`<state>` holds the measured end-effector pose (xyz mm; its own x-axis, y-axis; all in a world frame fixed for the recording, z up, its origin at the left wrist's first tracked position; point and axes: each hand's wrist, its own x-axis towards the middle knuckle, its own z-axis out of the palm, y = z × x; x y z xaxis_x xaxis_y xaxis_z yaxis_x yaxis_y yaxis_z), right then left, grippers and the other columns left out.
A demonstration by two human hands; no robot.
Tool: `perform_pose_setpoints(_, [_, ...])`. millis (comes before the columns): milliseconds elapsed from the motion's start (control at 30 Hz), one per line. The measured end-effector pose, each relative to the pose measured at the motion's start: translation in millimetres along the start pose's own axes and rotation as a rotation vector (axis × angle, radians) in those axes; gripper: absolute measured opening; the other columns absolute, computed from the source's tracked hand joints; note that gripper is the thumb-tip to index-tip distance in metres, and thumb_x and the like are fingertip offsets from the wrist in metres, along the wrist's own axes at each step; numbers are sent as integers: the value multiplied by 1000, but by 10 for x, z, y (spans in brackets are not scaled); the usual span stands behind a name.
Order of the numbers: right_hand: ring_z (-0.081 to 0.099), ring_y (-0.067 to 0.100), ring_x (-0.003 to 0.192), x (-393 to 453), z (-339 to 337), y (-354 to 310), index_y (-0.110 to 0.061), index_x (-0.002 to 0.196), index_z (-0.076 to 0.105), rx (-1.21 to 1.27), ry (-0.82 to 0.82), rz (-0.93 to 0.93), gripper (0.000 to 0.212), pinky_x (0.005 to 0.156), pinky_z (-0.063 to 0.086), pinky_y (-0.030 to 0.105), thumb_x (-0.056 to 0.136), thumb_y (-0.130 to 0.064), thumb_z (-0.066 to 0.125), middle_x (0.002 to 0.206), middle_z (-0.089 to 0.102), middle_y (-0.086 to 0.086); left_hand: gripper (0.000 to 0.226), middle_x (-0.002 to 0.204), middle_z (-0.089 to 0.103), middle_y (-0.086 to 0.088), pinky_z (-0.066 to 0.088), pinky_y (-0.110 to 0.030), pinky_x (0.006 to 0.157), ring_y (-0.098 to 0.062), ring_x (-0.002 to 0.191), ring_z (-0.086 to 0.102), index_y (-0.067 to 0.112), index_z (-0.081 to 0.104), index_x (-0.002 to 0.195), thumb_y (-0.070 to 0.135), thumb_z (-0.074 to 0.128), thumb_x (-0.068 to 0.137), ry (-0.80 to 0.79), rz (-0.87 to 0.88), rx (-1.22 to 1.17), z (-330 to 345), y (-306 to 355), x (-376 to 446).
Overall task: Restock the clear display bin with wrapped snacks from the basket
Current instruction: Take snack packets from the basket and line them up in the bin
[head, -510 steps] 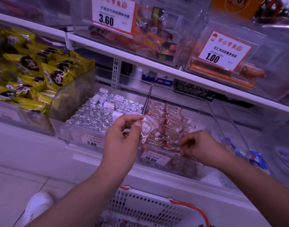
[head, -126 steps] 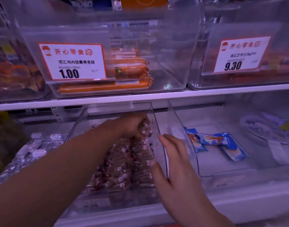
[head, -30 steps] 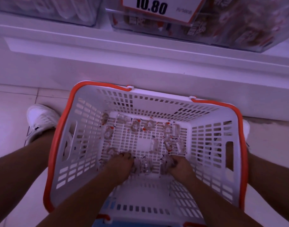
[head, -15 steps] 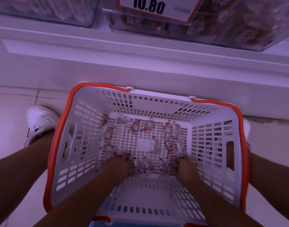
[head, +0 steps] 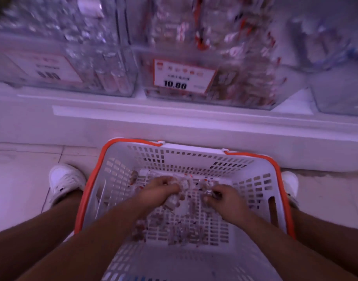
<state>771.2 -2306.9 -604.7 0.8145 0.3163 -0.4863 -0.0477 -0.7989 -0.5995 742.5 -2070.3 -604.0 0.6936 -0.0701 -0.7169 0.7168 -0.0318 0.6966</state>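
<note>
A white slotted basket (head: 253, 173) with an orange rim stands on the floor below the shelf. Several clear-wrapped snacks (head: 180, 234) lie scattered on its bottom. My left hand (head: 159, 191) is inside the basket, fingers curled round a bunch of wrapped snacks (head: 177, 196). My right hand (head: 222, 197) is beside it, pinching more snacks at its fingertips. The clear display bin (head: 230, 94) with the 10.80 price tag (head: 182, 76) sits on the shelf above, blurred, with several of the same snacks in it.
A clear bin (head: 72, 63) of silver-wrapped sweets stands left of the display bin, another clear bin (head: 336, 98) to its right. The white shelf ledge (head: 174, 118) juts out above the basket. My white shoes (head: 66, 181) flank the basket on the tiled floor.
Both hands have moved toward the far side of the basket bottom and gathered snacks. The view has tilted up, bringing the shelf bins into sight.
</note>
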Motion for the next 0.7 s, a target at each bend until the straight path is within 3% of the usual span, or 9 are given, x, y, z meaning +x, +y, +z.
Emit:
perform_pose_setpoints(100, [57,6,67,-153,-519,-534,-22,70,66,30,166,-202,16,66,42,29,83,-20,75,66,61,-3,24,75,66,-25,50,-29,48,-30,58,66,-11,59,101,7,63,86,-80,67,-147,27,533,-332])
perform_pose_setpoints(167, [57,-3,73,-342,-805,-790,-29,70,66,41,315,-335,20,67,38,22,80,-16,78,70,63,-13,24,83,65,-29,55,-33,53,-33,63,68,-12,58,107,2,58,88,-187,85,-232,67,836,-627])
perform_pose_setpoints(267, [59,4,80,-656,-1082,-1005,-30,80,70,79,521,-407,16,73,42,11,80,-16,79,84,63,-7,44,110,65,-29,54,-56,88,-37,84,68,-8,56,126,10,61,86,-290,80,-330,104,1144,-1104])
perform_pose_setpoints(333, [62,4,90,-848,-1181,-1126,-30,91,72,137,612,-480,12,80,48,19,84,-23,77,95,61,-12,46,104,68,-20,57,-54,82,-35,80,70,-3,53,129,14,62,87,-290,101,-334,116,1256,-1393])
perform_pose_setpoints(400, [60,-2,99,-1027,-1237,-1301,-28,103,72,48,657,-621,17,87,46,13,87,-30,70,106,56,-15,45,96,69,-18,60,-45,66,-37,77,71,2,52,130,12,61,87,-287,130,-344,165,1321,-1620])
perform_pose_setpoints(500, [52,-16,106,-1217,-1206,-1522,-46,114,62,-42,481,-694,22,91,39,3,92,-50,60,117,53,-28,49,98,68,-22,60,-43,59,-36,73,69,5,55,126,2,62,78,-217,147,-515,243,1376,-1768])
perform_pose_setpoints(567, [48,-20,110,-1237,-1144,-1558,-63,113,50,-17,344,-693,24,93,39,3,90,-69,48,119,49,-42,38,97,68,-17,57,-36,55,-29,69,66,8,64,118,13,63,80,-231,137,-618,303,1417,-1823])
perform_pose_setpoints(633, [43,-22,114,-1194,-1122,-1593,-60,119,47,-163,280,-795,36,96,36,5,89,-77,35,120,46,-45,30,94,70,-15,55,-31,56,-25,65,66,8,72,102,30,59,86,-252,93,-683,338,1435,-1847])
perform_pose_setpoints(700, [42,-20,118,-1143,-1167,-1640,-49,131,47,-224,202,-832,56,100,36,8,90,-79,23,127,45,-39,33,101,68,-17,53,-30,61,-24,70,65,10,70,103,38,59,90,-232,120,-682,340,1413,-1784])
